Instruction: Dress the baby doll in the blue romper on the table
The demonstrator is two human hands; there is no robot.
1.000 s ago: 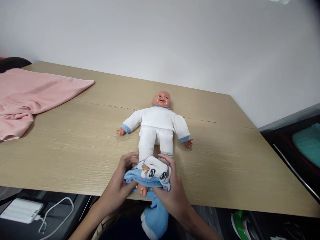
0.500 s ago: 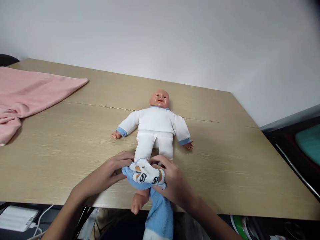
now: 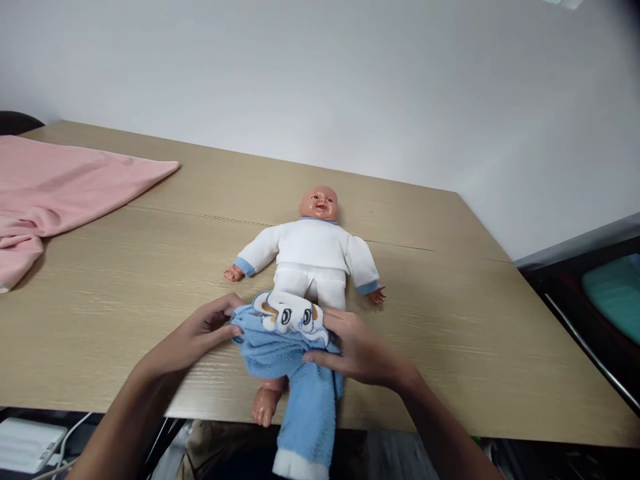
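Observation:
A baby doll (image 3: 313, 250) in a white suit lies on its back on the wooden table (image 3: 100, 267), head away from me. Blue fleece trousers (image 3: 290, 347) with a white cartoon patch are bunched over its legs. My left hand (image 3: 203, 330) pinches the left side of the waistband. My right hand (image 3: 357, 350) grips the right side, fingers closed on the cloth. One bare doll foot (image 3: 263, 405) sticks out at the table's near edge. One trouser leg hangs over that edge, the doll's other foot hidden inside it or beneath the cloth.
A pink garment (image 3: 55, 190) lies spread at the table's far left. A white power bank with a cable (image 3: 27, 447) sits below the table at the left. To the right is a dark surface with teal cloth (image 3: 613, 290).
Both hands have pulled the blue trousers up the doll's legs toward its waist. One bare foot has come out through the trouser leg.

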